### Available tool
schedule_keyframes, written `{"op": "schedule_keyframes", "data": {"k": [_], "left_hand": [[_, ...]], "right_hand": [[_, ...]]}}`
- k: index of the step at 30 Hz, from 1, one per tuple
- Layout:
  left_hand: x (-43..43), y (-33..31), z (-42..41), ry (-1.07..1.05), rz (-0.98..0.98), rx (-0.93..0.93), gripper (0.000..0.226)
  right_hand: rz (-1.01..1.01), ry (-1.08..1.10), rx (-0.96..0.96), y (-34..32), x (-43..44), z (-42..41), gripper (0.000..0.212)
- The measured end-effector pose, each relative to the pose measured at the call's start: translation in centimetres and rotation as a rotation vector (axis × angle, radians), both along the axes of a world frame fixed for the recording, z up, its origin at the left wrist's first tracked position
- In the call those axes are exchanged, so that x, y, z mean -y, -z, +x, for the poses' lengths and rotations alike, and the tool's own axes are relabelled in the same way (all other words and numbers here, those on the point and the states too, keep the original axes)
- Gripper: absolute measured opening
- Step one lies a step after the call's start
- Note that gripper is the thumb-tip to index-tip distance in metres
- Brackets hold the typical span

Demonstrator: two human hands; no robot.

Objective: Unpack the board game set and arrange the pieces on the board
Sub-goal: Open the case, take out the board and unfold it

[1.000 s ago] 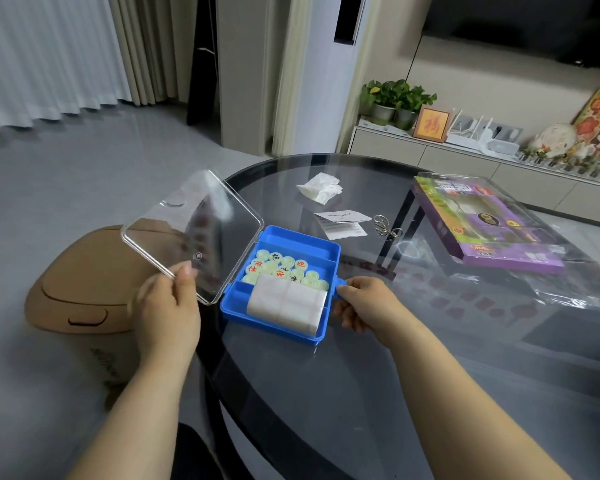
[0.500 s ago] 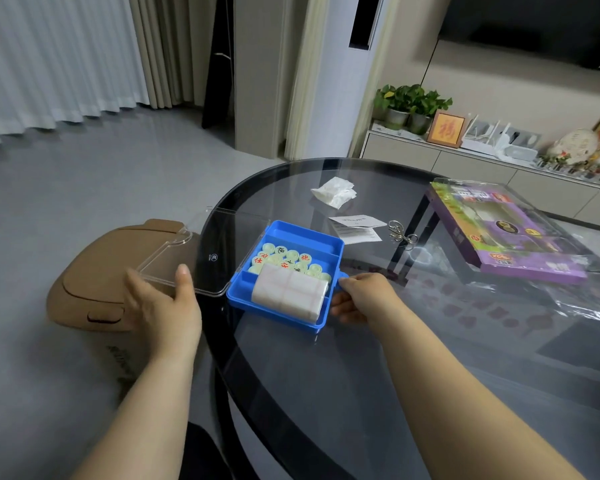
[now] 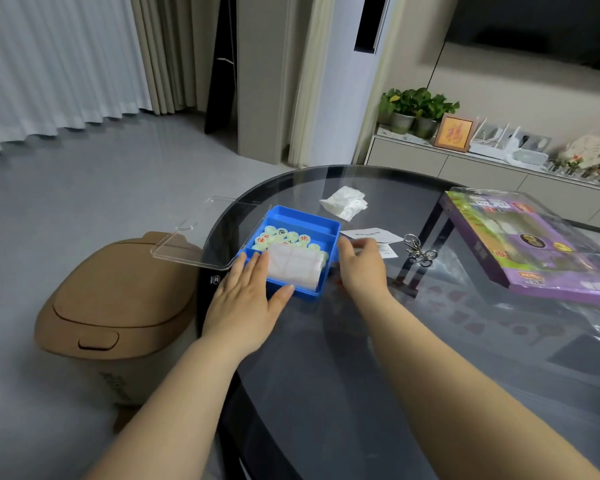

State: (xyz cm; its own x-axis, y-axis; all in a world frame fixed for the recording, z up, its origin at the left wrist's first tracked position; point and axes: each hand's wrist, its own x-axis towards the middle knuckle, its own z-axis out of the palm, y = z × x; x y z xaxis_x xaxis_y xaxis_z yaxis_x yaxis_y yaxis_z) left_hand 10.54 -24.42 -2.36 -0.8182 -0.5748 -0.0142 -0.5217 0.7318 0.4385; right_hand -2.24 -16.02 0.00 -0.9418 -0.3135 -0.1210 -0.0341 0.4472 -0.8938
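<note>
An open blue box (image 3: 305, 220) sits near the left edge of the round glass table (image 3: 354, 368). Its clear lid (image 3: 198, 237) lies flat, hanging out over the table edge. Inside are several pale green round pieces (image 3: 284, 236) with red and black characters, partly covered by a folded white board sheet (image 3: 293, 268). My left hand (image 3: 246, 299) lies flat at the box's near left corner, its straight fingers reaching the sheet's edge. My right hand (image 3: 361, 266) is against the box's right wall, fingers loose and blurred.
A tan lidded bin (image 3: 118, 306) stands on the floor left of the table. On the glass lie a crumpled tissue (image 3: 345, 202), paper slips (image 3: 371, 234), a metal ring puzzle (image 3: 418, 252), a purple game box (image 3: 534, 254) and clear plastic wrap (image 3: 589, 327).
The clear lid swung from upright to flat on the left. My left hand let go of it and moved right to the box's corner. My right hand loosened on the right wall.
</note>
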Motion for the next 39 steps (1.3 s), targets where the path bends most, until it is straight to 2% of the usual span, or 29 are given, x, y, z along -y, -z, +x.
{"op": "schedule_keyframes", "data": {"k": [3,5,7,10,15,17,19,21,22,23,24,26,28,29,31,32,34,35,37,39], "left_hand": [[0.8,-0.1,-1.1,0.004,0.008,-0.024,0.066],[1.0,-0.1,-1.6,-0.014,0.023,-0.041,0.069],[1.2,0.1,-1.8,-0.046,0.056,-0.076,0.075],[1.2,0.3,-1.7,-0.067,0.094,-0.14,0.08],[1.2,0.3,-1.6,-0.056,0.116,-0.23,0.08],[1.3,0.3,-1.6,-0.053,0.15,-0.295,0.078],[1.3,0.4,-1.2,-0.065,0.211,-0.437,0.072],[0.9,0.1,-0.6,-0.112,0.255,-0.605,0.061],[0.4,-0.3,-0.3,-0.15,0.262,-0.68,0.053],[-0.5,-0.8,0.1,-0.186,0.283,-0.74,0.042],[-1.5,-1.4,0.3,-0.219,0.351,-0.789,0.032],[-4.0,-2.8,0.8,-0.247,0.65,-0.847,0.035],[-6.0,-4.0,1.2,-0.199,1.037,-0.715,0.044],[-6.8,-4.4,1.5,-0.144,1.172,-0.609,0.048],[-7.7,-4.6,1.8,-0.059,1.294,-0.466,0.05],[-8.1,-4.7,1.8,-0.057,1.31,-0.459,0.042],[-8.8,-4.4,1.4,-0.085,1.26,-0.489,0.024],[-9.2,-4.2,1.1,-0.093,1.192,-0.501,0.02],[-10.1,-3.9,0.7,-0.1,1.082,-0.533,0.02],[-10.9,-3.8,0.3,-0.103,1.036,-0.581,0.02]], "right_hand": [[0.082,-0.083,-0.268,0.1,0.3,0.3,0.043],[0.199,-0.163,-0.36,0.2,0.8,0.6,0.044],[0.235,-0.192,-0.343,0.2,1.3,0.6,0.045],[0.126,-0.165,-0.262,0.2,1.6,0.6,0.035],[0.141,-0.244,-0.366,0.2,1.3,0.8,0.022],[0.138,-0.262,-0.41,0.0,1.0,1.0,0.024],[0.043,-0.228,-0.425,-0.6,0.4,1.3,0.024],[-0.133,-0.181,-0.406,-1.4,-0.8,1.7,0.011],[-0.207,-0.159,-0.399,-1.8,-1.6,2.0,0.011],[-0.256,-0.139,-0.414,-2.1,-2.6,2.4,0.02],[-0.293,-0.131,-0.457,-2.1,-3.8,2.8,0.026],[-0.32,-0.172,-0.658,-2.0,-6.5,3.7,0.022],[-0.257,-0.262,-0.894,-1.5,-9.3,4.6,0.009],[-0.215,-0.294,-0.985,-1.2,-10.5,4.9,0.012],[-0.156,-0.345,-1.101,-0.5,-12.5,5.5,0.018],[-0.125,-0.362,-1.13,-0.1,-13.3,5.8,0.023],[-0.075,-0.396,-1.087,0.8,-14.8,6.0,0.034],[-0.082,-0.413,-0.979,1.0,-15.5,6.1,0.034],[-0.25,-0.414,-0.595,0.8,-16.7,6.4,0.036],[-0.485,-0.323,-0.182,0.2,-17.6,5.9,0.04]]}}
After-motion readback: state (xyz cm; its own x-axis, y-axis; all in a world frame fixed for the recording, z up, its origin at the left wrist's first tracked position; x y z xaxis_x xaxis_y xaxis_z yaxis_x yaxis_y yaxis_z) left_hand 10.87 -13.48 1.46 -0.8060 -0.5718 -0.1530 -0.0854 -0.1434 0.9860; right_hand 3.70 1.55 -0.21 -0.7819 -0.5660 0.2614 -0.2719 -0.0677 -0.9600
